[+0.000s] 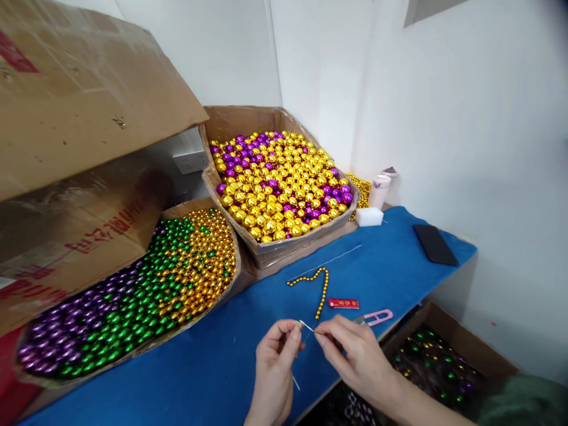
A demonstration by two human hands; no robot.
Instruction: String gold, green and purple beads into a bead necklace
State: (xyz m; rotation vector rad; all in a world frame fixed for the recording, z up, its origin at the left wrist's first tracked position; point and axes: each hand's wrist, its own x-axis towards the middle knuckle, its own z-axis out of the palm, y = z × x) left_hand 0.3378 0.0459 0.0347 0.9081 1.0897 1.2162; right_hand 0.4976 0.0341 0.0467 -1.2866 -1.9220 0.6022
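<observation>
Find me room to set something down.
Mostly bare: blue cloth between left hand and cardboard box of green, purple, gold beads; also between black rectangular slab and pink-handled snips. Crowded: around gold bead strand and red rectangular packet.

Bead string (326,287) glossy, metallic-looking; table cover (177,381) matt cloth; box flap (93,100) smooth cardboard; snips handle (389,314) plastic

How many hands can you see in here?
2: the left hand at bottom centre and the right hand beside it, both at a thin white strand. No others show.
</observation>
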